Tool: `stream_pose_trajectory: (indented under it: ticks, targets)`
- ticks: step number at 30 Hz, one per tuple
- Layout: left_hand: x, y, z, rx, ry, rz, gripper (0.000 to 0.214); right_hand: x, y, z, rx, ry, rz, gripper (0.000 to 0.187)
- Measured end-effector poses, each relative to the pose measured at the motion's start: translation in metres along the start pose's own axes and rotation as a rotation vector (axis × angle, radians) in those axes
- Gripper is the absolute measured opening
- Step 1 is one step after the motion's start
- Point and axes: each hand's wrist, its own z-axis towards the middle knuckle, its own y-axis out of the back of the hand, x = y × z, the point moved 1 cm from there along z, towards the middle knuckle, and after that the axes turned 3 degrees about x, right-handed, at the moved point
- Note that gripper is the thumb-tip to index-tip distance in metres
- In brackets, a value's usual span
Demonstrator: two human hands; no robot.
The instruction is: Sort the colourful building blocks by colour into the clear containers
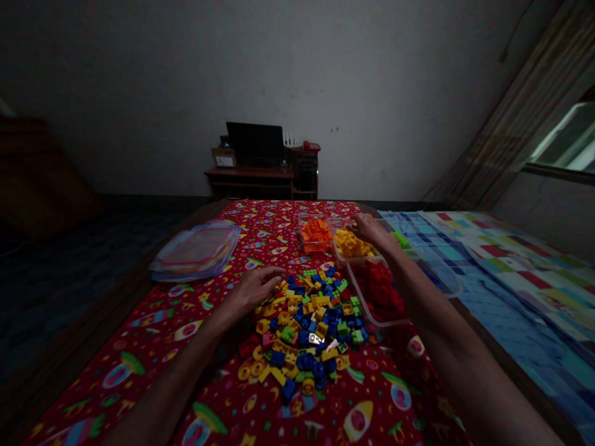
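Observation:
A mixed pile of toy building bricks (304, 328), mostly yellow, blue and green, lies on the red patterned cloth. My left hand (255, 288) rests at the pile's left upper edge, its fingers apart and nothing visible in them. Over the far side of a clear container of yellow bricks (352, 244) is my right hand (367, 228). Its fingers are bent together, and whatever they may hold is hidden. Below that arm, a clear container holds red bricks (379, 291). Orange bricks (316, 232) fill another container to the left of the yellow ones.
Stacked clear lids (198, 251) lie at the left edge of the red cloth (260, 223). Partly behind my right arm are green bricks (400, 240) and a clear container with blue pieces (432, 277). A desk with a monitor (255, 144) stands against the wall.

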Motion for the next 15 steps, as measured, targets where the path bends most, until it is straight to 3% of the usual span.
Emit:
stream_pose_trajectory:
  ticks: [2, 5, 9, 12, 15]
  targets:
    - [0.001, 0.0, 0.0, 0.049, -0.017, 0.05, 0.038, 0.002, -0.001, -0.003, -0.057, 0.033, 0.001, 0.031]
    - [0.008, -0.001, 0.001, 0.104, -0.035, 0.112, 0.035, 0.028, -0.009, -0.026, -0.077, 0.163, 0.126, 0.034]
    - [0.02, -0.009, 0.005, 0.048, -0.138, 0.265, 0.031, 0.079, -0.033, -0.066, 0.134, 0.357, 0.288, 0.023]
    - [0.031, -0.019, 0.005, -0.012, -0.22, 0.338, 0.029, 0.105, -0.057, -0.083, 0.168, 0.424, 0.257, 0.026]
    - [0.039, -0.024, 0.004, 0.0, -0.255, 0.345, 0.028, 0.114, -0.077, -0.086, 0.21, 0.437, 0.207, 0.031]
